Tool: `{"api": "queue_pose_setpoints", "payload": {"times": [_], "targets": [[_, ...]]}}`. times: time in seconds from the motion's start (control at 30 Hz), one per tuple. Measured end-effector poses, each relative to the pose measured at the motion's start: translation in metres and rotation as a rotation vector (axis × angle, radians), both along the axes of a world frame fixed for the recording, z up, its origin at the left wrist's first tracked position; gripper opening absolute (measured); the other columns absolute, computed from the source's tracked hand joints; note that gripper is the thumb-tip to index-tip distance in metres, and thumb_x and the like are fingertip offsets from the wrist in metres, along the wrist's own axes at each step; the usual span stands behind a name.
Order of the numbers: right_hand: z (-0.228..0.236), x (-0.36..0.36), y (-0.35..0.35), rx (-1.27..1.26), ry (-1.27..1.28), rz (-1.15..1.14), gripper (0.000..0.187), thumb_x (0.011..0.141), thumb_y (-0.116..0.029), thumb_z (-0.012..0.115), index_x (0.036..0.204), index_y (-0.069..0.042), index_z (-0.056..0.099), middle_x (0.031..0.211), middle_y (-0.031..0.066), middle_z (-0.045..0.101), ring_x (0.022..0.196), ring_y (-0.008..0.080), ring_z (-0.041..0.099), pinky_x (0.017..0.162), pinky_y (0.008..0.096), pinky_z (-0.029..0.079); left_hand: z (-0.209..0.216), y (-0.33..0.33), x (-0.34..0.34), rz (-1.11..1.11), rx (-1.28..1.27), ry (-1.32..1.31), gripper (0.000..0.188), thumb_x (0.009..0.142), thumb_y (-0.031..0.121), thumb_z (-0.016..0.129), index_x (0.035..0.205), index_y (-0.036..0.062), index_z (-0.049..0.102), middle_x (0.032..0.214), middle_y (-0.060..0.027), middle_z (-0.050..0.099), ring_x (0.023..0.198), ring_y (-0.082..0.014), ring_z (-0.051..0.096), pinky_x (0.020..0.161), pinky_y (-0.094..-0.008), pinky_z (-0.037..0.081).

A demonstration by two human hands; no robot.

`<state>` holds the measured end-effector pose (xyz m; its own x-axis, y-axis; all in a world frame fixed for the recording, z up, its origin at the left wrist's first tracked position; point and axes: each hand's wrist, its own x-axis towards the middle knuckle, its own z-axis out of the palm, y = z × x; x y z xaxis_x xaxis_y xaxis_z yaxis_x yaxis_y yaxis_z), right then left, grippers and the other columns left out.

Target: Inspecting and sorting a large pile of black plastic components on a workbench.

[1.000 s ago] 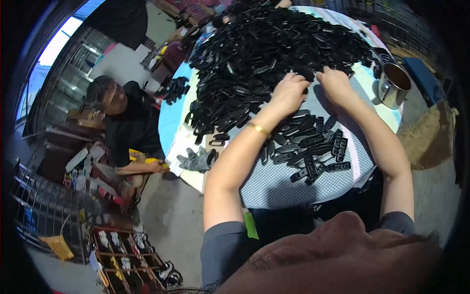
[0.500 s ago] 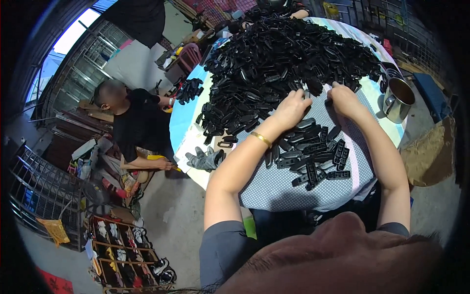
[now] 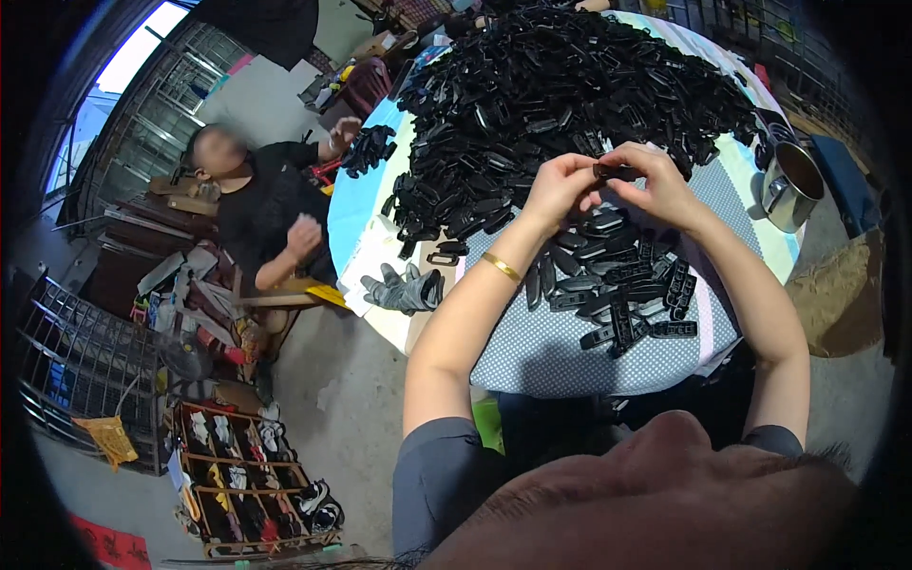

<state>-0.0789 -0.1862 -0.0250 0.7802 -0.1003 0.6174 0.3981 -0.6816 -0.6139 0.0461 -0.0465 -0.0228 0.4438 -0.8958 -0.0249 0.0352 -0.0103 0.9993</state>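
Observation:
My left hand (image 3: 560, 197) and my right hand (image 3: 662, 190) meet over the near edge of the pile. Pinched between their fingertips is a small elongated black plastic piece (image 3: 619, 173); the fingers cover part of it, so its exact kind does not show. Beyond them spreads a large heap of similar black plastic parts (image 3: 532, 104). A smaller group of long black parts (image 3: 622, 285), some showing slotted undersides, lies between my forearms on a grey dotted cloth (image 3: 551, 366).
A metal mug (image 3: 790, 190) stands at the table's right edge. Grey gloves (image 3: 404, 290) lie left of my left forearm. Across the left side a co-worker (image 3: 271, 199) sits near a small cluster of black parts (image 3: 369, 152). A shoe rack (image 3: 247, 475) stands on the floor.
My hands have come together from apart at the heap's edge, now with a black plastic piece between them. The co-worker has raised both hands. The view has shifted slightly.

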Motion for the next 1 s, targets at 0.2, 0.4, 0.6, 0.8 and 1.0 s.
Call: {"api": "queue_pose_setpoints", "payload": {"times": [0.2,0.4,0.6,0.8,1.0], "targets": [[-0.009,0.006,-0.004,0.209,-0.012,-0.09,0.028,0.072,-0.005,0.062,0.099,-0.001,0.059,0.091,0.0087,0.061,0.083,0.016,0.06,0.071,0.0258,0.049,0.004,0.006,-0.006,-0.07,-0.188,0.226,0.028,0.081,0.005,0.055,0.107,-0.0027,0.052,0.091,-0.0131,0.062,0.075,-0.0155,0.062,0.068,-0.0241,0.051],[-0.005,-0.001,-0.001,0.161,0.055,-0.092,0.026,0.073,-0.004,0.062,0.099,0.001,0.059,0.092,0.0047,0.059,0.08,0.0114,0.059,0.067,0.0218,0.048,-0.007,0.001,-0.01,-0.014,-0.185,0.009,0.026,0.081,0.005,0.056,0.106,-0.0006,0.055,0.083,-0.0061,0.062,0.062,-0.0072,0.053,0.056,-0.0177,0.044],[-0.009,0.002,0.009,0.02,-0.113,-0.182,0.022,0.07,-0.006,0.065,0.091,-0.001,0.062,0.083,0.0086,0.06,0.068,0.0198,0.061,0.06,0.0278,0.048,-0.013,0.003,-0.013,0.185,-0.264,-0.284,0.029,0.077,0.007,0.061,0.105,-0.0012,0.059,0.079,-0.0003,0.06,0.066,-0.0055,0.052,0.058,-0.0185,0.041],[-0.008,0.001,0.016,-0.103,-0.217,-0.237,0.023,0.07,-0.008,0.066,0.092,-0.001,0.061,0.082,0.0087,0.059,0.069,0.0219,0.061,0.059,0.0285,0.048,-0.003,0.002,-0.031,0.33,-0.23,-0.38,0.032,0.075,0.004,0.063,0.106,-0.0034,0.058,0.083,-0.0039,0.063,0.071,-0.0061,0.054,0.064,-0.0199,0.045],[-0.008,0.005,0.022,0.045,-0.059,-0.306,0.026,0.072,-0.015,0.068,0.091,-0.001,0.057,0.078,0.0071,0.059,0.07,0.0172,0.06,0.061,0.0274,0.047,-0.004,-0.002,-0.022,0.224,-0.376,0.014,0.025,0.088,0.011,0.05,0.109,-0.0027,0.054,0.099,-0.0097,0.061,0.091,-0.015,0.057,0.083,-0.026,0.044]]}}
